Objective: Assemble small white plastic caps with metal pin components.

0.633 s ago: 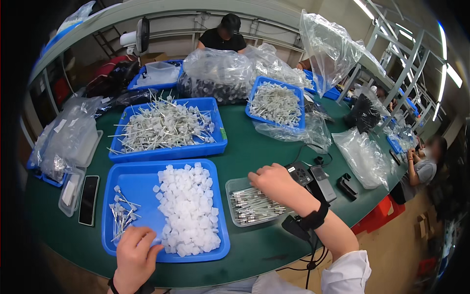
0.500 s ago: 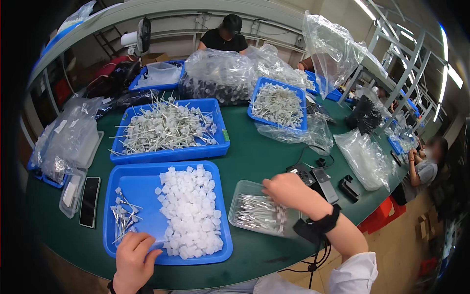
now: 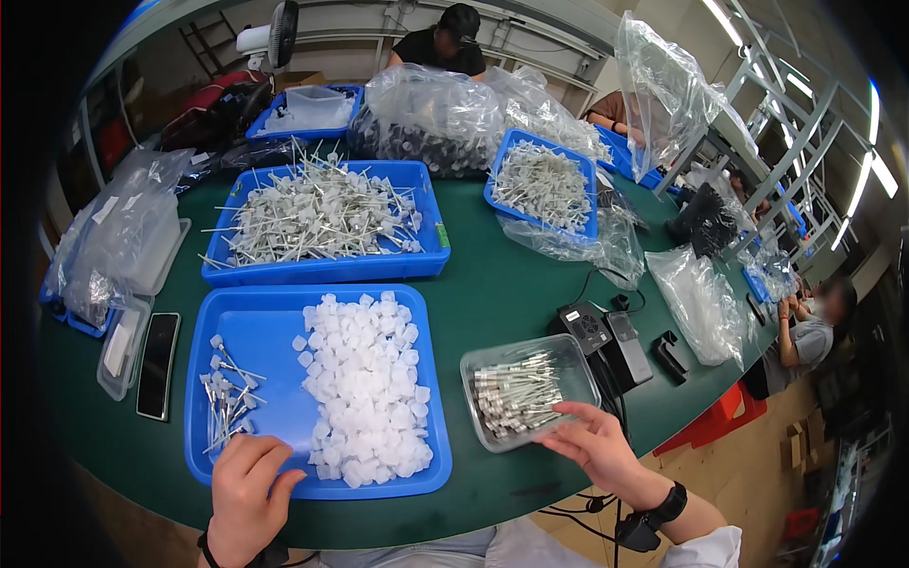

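My left hand [image 3: 249, 494] is at the near left rim of a blue tray [image 3: 268, 346], fingers curled toward the thumb; anything in them is too small to make out. A heap of white translucent caps [image 3: 365, 398] fills the tray's right half. At its left lie several thin metal pins with caps on one end [image 3: 227, 402]. My right hand [image 3: 603, 452] reaches the near right side of a clear plastic box [image 3: 476, 402], fingers stretched out and apart at its rim. Slim metal pins [image 3: 519, 388] lie side by side in that box.
Behind stands a deeper blue tray [image 3: 327, 270] heaped with capped pins; another blue tray [image 3: 540, 185] sits farther right. A phone [image 3: 158, 364] lies at left. Black devices [image 3: 615, 346] with cables and a plastic bag [image 3: 701, 303] are at right. Co-workers sit beyond.
My right hand has moved from the box's far edge to its near right side, and the box has turned. My left hand stays by the tray's rim. The whole view has shifted slightly.
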Demonstrator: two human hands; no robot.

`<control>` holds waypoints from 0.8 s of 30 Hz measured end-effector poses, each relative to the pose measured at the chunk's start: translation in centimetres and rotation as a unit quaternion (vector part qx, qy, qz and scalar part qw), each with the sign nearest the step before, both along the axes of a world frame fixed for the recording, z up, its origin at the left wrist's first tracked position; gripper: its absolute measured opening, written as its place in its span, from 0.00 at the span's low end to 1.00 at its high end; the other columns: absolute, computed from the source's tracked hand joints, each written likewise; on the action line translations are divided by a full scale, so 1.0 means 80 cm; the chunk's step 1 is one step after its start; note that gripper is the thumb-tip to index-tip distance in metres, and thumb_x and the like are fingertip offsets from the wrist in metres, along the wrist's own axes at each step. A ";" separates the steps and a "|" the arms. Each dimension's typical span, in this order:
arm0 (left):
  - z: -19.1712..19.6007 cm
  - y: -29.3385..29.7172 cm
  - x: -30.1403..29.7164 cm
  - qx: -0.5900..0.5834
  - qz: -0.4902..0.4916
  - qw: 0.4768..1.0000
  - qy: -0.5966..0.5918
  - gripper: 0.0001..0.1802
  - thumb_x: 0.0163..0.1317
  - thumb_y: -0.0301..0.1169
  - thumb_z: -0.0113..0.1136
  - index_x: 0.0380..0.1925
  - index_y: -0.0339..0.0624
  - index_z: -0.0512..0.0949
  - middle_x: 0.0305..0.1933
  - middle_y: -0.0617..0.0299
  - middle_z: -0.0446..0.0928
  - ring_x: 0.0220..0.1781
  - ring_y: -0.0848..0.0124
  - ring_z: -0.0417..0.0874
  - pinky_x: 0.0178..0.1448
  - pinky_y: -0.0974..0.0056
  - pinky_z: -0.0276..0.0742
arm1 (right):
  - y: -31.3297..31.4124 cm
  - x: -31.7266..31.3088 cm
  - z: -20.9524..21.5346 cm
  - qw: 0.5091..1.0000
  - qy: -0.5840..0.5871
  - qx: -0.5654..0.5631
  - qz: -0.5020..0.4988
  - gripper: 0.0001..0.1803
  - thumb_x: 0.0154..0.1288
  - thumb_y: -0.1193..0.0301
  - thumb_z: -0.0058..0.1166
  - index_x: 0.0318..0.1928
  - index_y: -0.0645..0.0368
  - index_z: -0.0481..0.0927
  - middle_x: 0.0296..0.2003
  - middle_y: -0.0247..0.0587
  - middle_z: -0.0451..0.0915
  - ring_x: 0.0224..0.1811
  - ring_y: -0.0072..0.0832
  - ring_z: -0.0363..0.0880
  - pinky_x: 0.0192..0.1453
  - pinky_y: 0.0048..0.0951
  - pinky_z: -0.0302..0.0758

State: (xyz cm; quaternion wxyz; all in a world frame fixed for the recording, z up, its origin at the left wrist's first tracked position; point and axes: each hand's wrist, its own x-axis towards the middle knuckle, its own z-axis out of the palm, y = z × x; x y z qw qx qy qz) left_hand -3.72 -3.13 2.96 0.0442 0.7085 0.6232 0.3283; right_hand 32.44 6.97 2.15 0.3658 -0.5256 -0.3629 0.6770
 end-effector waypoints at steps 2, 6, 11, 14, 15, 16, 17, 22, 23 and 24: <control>-0.008 0.008 0.002 0.003 -0.012 1.000 -0.010 0.15 0.37 0.20 0.66 0.29 0.33 0.76 0.33 0.53 0.75 0.33 0.56 0.74 0.36 0.59 0.70 | -0.007 -0.007 0.009 0.999 -0.004 0.007 0.035 0.20 0.66 0.79 0.43 0.57 0.71 0.62 0.47 0.56 0.75 0.52 0.40 0.76 0.59 0.29 0.74; -0.011 0.008 0.007 0.012 -0.024 1.000 -0.007 0.15 0.37 0.20 0.66 0.29 0.33 0.76 0.32 0.53 0.75 0.33 0.56 0.74 0.36 0.59 0.70 | 0.000 -0.010 0.029 0.984 -0.134 0.008 0.121 0.25 0.66 0.75 0.47 0.61 0.66 0.60 0.39 0.51 0.79 0.40 0.31 0.81 0.42 0.27 0.79; 0.007 -0.003 0.009 0.035 -0.025 0.999 0.015 0.15 0.36 0.19 0.66 0.29 0.33 0.76 0.32 0.53 0.75 0.33 0.56 0.74 0.36 0.59 0.70 | 0.013 -0.002 0.039 0.656 -0.492 0.532 0.210 0.11 0.59 0.74 0.54 0.43 0.60 0.78 0.25 0.41 0.79 0.22 0.30 0.79 0.23 0.27 0.73; -0.004 0.016 0.002 0.025 -0.048 0.998 0.008 0.15 0.38 0.20 0.66 0.31 0.33 0.76 0.33 0.53 0.75 0.34 0.56 0.73 0.36 0.59 0.70 | 0.045 -0.030 0.032 0.628 -0.477 0.565 0.240 0.05 0.55 0.74 0.55 0.33 0.60 0.78 0.25 0.40 0.75 0.24 0.37 0.76 0.26 0.31 0.73; -0.007 0.023 0.005 0.009 -0.062 0.998 0.001 0.14 0.40 0.20 0.65 0.31 0.34 0.77 0.34 0.54 0.75 0.35 0.56 0.73 0.37 0.59 0.70 | 0.056 -0.036 0.027 0.596 -0.494 0.569 0.278 0.04 0.55 0.74 0.56 0.32 0.60 0.77 0.26 0.40 0.75 0.26 0.37 0.76 0.28 0.33 0.73; -0.007 0.023 0.004 -0.009 -0.065 0.998 -0.001 0.14 0.41 0.20 0.64 0.32 0.35 0.77 0.35 0.54 0.76 0.36 0.56 0.73 0.38 0.59 0.70 | 0.067 -0.044 0.018 0.589 -0.512 0.548 0.300 0.04 0.53 0.72 0.56 0.29 0.60 0.76 0.25 0.40 0.74 0.28 0.39 0.76 0.32 0.36 0.74; -0.008 0.027 0.005 -0.013 -0.051 0.999 0.005 0.14 0.41 0.20 0.64 0.32 0.35 0.77 0.35 0.54 0.76 0.36 0.56 0.73 0.38 0.59 0.70 | 0.078 -0.046 0.013 0.572 -0.540 0.521 0.330 0.07 0.54 0.72 0.56 0.33 0.60 0.79 0.28 0.42 0.76 0.30 0.41 0.77 0.34 0.37 0.74; -0.020 0.040 -0.004 -0.072 -0.078 0.993 -0.044 0.11 0.47 0.23 0.63 0.33 0.38 0.78 0.34 0.55 0.76 0.36 0.58 0.74 0.41 0.59 0.70 | 0.091 -0.051 0.007 0.544 -0.550 0.498 0.392 0.08 0.52 0.71 0.58 0.33 0.61 0.79 0.28 0.40 0.76 0.30 0.39 0.76 0.38 0.37 0.71; -0.023 0.041 -0.007 -0.076 -0.067 0.994 -0.042 0.11 0.47 0.23 0.63 0.33 0.38 0.78 0.34 0.55 0.76 0.36 0.58 0.74 0.41 0.59 0.70 | 0.092 -0.053 0.008 0.540 -0.534 0.516 0.396 0.08 0.52 0.71 0.58 0.33 0.61 0.79 0.28 0.40 0.76 0.30 0.39 0.75 0.38 0.36 0.69; -0.026 0.045 -0.007 -0.104 -0.072 0.990 -0.057 0.11 0.48 0.24 0.63 0.34 0.38 0.78 0.34 0.55 0.76 0.35 0.58 0.75 0.41 0.59 0.70 | 0.091 -0.052 0.012 0.563 -0.524 0.516 0.377 0.08 0.52 0.72 0.58 0.34 0.60 0.79 0.27 0.41 0.76 0.29 0.39 0.75 0.39 0.33 0.68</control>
